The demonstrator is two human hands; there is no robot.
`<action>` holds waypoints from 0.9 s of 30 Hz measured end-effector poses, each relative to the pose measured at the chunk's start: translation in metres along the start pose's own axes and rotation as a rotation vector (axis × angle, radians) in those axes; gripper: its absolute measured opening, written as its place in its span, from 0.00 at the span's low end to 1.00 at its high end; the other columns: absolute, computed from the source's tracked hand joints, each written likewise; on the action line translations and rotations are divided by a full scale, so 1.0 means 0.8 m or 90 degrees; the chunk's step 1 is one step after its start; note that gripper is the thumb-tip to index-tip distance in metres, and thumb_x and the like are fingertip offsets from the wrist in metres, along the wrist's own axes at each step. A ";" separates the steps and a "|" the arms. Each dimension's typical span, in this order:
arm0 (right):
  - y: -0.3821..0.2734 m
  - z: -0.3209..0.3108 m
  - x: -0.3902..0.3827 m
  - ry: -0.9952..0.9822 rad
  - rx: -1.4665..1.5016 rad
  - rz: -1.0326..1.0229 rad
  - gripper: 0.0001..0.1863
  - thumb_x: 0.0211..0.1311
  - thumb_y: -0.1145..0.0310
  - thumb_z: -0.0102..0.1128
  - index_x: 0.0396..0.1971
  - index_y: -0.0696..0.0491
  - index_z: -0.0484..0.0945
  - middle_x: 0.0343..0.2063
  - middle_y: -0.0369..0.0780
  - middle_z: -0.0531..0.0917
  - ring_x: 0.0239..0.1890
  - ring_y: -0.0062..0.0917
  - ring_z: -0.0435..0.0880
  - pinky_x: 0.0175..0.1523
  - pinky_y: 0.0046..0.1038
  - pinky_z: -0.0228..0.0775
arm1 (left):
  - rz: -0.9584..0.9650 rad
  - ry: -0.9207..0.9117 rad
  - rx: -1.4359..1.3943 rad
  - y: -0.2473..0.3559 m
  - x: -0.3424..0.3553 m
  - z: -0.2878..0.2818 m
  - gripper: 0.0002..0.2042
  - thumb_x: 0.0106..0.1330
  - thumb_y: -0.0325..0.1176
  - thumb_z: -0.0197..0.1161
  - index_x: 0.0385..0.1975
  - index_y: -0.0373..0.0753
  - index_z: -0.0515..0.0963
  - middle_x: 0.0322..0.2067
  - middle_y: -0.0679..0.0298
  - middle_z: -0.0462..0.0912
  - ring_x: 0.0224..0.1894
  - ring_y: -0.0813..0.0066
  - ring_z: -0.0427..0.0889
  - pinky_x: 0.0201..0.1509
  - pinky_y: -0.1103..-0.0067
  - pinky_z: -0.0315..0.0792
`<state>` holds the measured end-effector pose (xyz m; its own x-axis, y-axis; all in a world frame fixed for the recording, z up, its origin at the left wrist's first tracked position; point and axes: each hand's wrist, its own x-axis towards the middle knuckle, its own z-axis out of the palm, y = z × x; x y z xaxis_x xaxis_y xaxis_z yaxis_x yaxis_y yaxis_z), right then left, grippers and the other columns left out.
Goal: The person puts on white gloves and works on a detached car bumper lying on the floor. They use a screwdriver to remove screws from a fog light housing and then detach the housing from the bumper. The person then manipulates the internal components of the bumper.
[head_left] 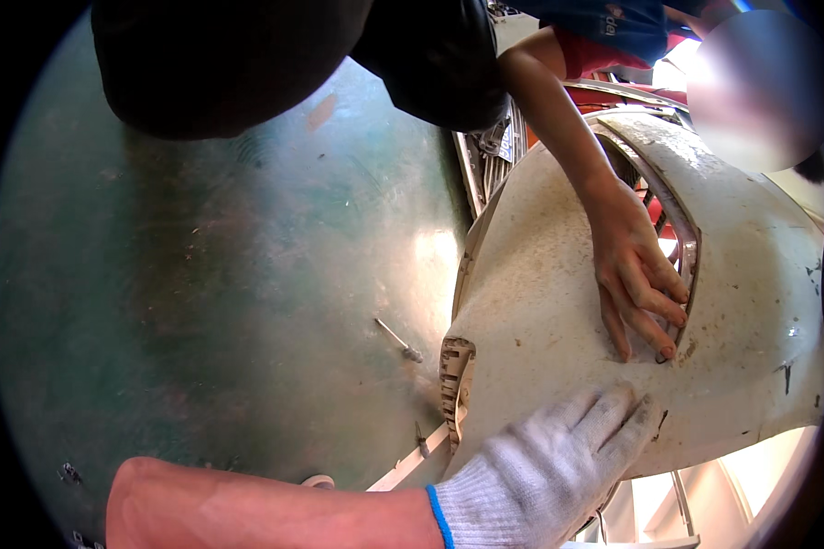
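Note:
A worn white car bumper [558, 274] with chipped, scuffed paint fills the right half of the head view. My left hand [558, 457], in a white knit glove with a blue cuff, lies on its near part. The fingers stretch out nearly flat on the surface and grip nothing; the thumb is hidden. Just beyond my fingertips, a co-worker's bare hand [636, 265] reaches down from the top and rests spread on the bumper, beside the edge of a long opening [682, 229]. My right hand does not show.
The green, glossy floor [247, 320] spreads to the left. On it lie a thin stick-like item [395, 337] with a dark end and a pale strip [412, 465]. Dark rounded shapes [238, 64] block the top left. Metal parts [494, 151] stand behind the bumper.

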<state>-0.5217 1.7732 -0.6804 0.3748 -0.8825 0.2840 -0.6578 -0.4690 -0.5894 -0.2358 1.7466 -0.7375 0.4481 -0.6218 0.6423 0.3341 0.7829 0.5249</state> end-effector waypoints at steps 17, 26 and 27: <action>0.000 -0.017 -0.016 0.031 0.038 0.002 0.41 0.42 0.74 0.82 0.61 0.56 0.75 0.51 0.42 0.83 0.48 0.34 0.84 0.54 0.40 0.78 | -0.029 -0.003 0.010 0.004 -0.009 0.006 0.31 0.63 0.33 0.65 0.68 0.33 0.70 0.52 0.50 0.79 0.40 0.54 0.85 0.42 0.65 0.82; -0.006 -0.028 -0.027 0.035 0.058 -0.010 0.46 0.40 0.74 0.84 0.65 0.57 0.73 0.55 0.42 0.82 0.52 0.34 0.83 0.58 0.41 0.78 | -0.060 0.026 0.154 -0.027 0.021 -0.016 0.29 0.65 0.33 0.63 0.68 0.35 0.71 0.48 0.52 0.82 0.36 0.57 0.87 0.37 0.67 0.82; -0.006 -0.029 -0.030 0.040 0.060 -0.012 0.47 0.40 0.74 0.84 0.66 0.57 0.73 0.56 0.42 0.82 0.53 0.34 0.83 0.59 0.41 0.78 | -0.050 0.025 0.181 -0.033 0.025 -0.019 0.28 0.66 0.34 0.62 0.67 0.36 0.72 0.46 0.54 0.83 0.34 0.59 0.88 0.35 0.68 0.81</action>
<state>-0.5429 1.7960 -0.6668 0.3428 -0.8757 0.3400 -0.5859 -0.4822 -0.6513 -0.2233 1.7137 -0.7471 0.4643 -0.6742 0.5744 0.1258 0.6922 0.7107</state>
